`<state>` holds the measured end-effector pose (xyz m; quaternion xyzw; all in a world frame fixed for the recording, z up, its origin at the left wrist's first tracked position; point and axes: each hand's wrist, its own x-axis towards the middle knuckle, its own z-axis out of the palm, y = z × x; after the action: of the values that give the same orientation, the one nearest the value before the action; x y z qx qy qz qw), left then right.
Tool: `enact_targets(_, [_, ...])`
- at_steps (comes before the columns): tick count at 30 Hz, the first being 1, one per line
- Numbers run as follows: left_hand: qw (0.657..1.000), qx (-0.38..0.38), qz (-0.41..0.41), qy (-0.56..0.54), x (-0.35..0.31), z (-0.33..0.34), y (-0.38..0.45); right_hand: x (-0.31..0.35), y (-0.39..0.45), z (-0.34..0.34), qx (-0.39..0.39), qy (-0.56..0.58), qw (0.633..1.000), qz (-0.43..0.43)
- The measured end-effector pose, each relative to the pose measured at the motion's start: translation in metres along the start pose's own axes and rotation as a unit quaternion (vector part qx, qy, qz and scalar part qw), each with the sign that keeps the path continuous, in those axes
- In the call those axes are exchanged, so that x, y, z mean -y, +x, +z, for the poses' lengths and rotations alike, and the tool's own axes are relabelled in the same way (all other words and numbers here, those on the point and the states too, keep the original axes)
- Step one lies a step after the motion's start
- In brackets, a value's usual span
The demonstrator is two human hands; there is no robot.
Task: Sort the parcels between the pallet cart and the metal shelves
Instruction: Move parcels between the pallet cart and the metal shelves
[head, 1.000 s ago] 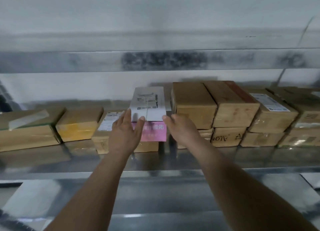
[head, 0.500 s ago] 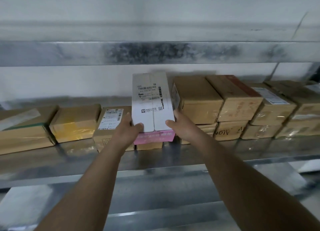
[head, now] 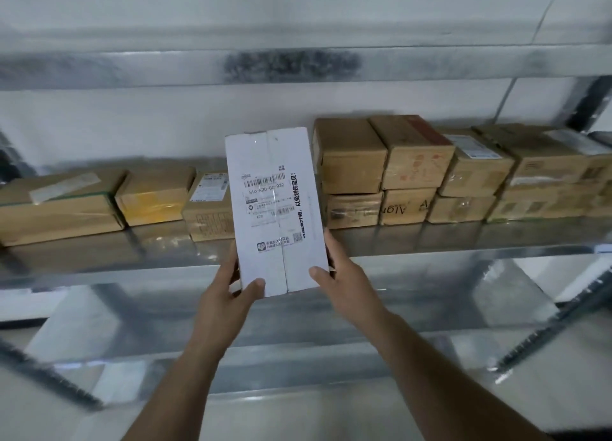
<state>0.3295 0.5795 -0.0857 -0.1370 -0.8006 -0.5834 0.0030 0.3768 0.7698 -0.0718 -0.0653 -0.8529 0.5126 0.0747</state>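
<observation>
Parcel in hand: a white parcel [head: 276, 208], flat and oblong, label face turned toward the camera, held in front of the metal shelf [head: 430, 242] and clear of the row of cartons behind it.
Long axis: runs near 12 to 6 o'clock, the top leaning slightly toward 11; barcode and print sit in its middle, a taped seam runs down its length.
Left hand: the left hand [head: 225, 295] grips the lower left corner at about 7 o'clock of the parcel; thumb lies across the front face, the other fingers are curled behind the edge and mostly hidden.
Right hand: the right hand [head: 344, 281] grips the lower right edge at about 5 o'clock; thumb on the front near the bottom corner, fingers wrapped round the side and back.
Which hand is nearer: both hold the low end, about level; neither is plainly closer, so the upper end is unsupported and free to swing.
Gap on the shelf: directly behind the parcel, between a short brown carton [head: 212, 208] at 9 o'clock and the two-high brown stack [head: 351, 175] at 3 o'clock. How wide it is cannot be told, as the parcel covers it.
Judgement for the coming move: wherever it is sorted to, the parcel pivots about the lower end where both hands hold; keep the top from tipping.
Pallet cart: not in view.
</observation>
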Motion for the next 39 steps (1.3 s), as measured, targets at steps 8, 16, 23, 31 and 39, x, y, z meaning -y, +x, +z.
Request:
enact_targets(8, [0.998,0.047,0.035,-0.012,-0.027,0.056,-0.053,-0.028,-0.079,-0.052,-0.075,-0.025,0.997,-0.005])
enact_targets(16, [0.984,0.147,0.092,-0.048,-0.063,0.15,-0.083,-0.06,-0.154,-0.134,-0.172,-0.012,0.985,0.003])
enact_targets(23, [0.956,0.246,0.137,-0.076,-0.101,0.245,-0.116,-0.095,-0.228,-0.206,-0.287,-0.045,0.957,0.023])
enact_targets(31, [0.913,0.369,0.146,-0.095,-0.142,0.36,-0.142,-0.135,-0.308,-0.275,-0.417,-0.038,0.903,0.098])
enact_targets(39, [0.85,0.474,0.199,-0.113,-0.196,0.48,-0.163,-0.162,-0.357,-0.355,-0.521,-0.086,0.83,0.178])
